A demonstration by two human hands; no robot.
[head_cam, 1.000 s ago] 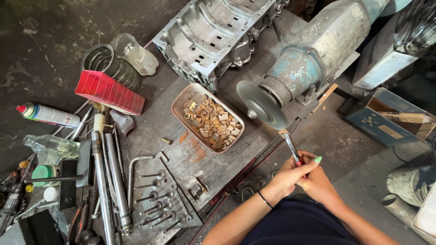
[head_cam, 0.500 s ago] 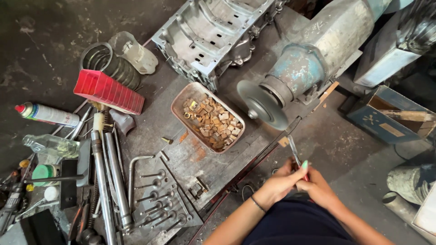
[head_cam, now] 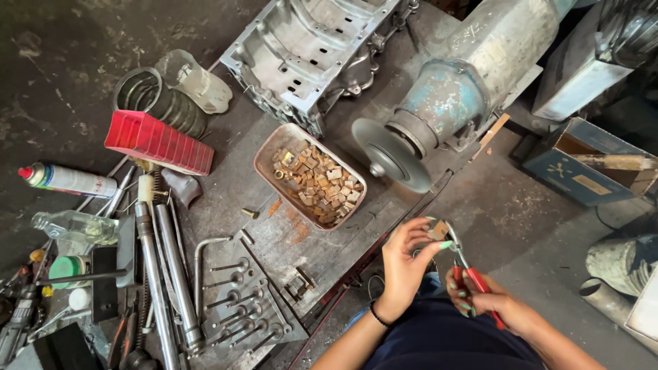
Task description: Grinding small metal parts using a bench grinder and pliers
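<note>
looking down from the head camera, i see the right hand [head_cam: 483, 298] wrapped shut around the red handles of a pair of pliers [head_cam: 467, 274], whose metal nose points up and left. the nose meets a small tan metal piece [head_cam: 437, 229], squarish and dull, and the left hand [head_cam: 404, 264] pinches that same piece between thumb and fingertips, fingers curled in close. whether the pliers actually bite the piece or only touch it i cannot tell. both hands sit over the near edge of the bench, just below the grinding wheel [head_cam: 389, 154] and apart from it.

the wheel is a grey disc on a worn blue-grey bench grinder [head_cam: 480, 68]. left of it stands a rusty metal tray [head_cam: 274, 154] full of similar tan metal pieces. behind the tray lies a large grey aluminium engine casing [head_cam: 308, 44]. the steel benchtop [head_cam: 288, 236] is stained and rust-spotted. farther left i see a red ribbed plastic bin [head_cam: 159, 142] on its side, a coiled spring [head_cam: 147, 99], a spray can [head_cam: 65, 180] with a red cap, a clear bottle [head_cam: 75, 227], long steel rods [head_cam: 168, 274] and a row of engine valves [head_cam: 240, 301] set in a plate.

the floor is dark concrete. a blue box [head_cam: 593, 164] sits to the right of the grinder. open room for the hands lies to the right, over the bare grey floor [head_cam: 534, 226] between bench edge and box; the bench's left half is crowded.
</note>
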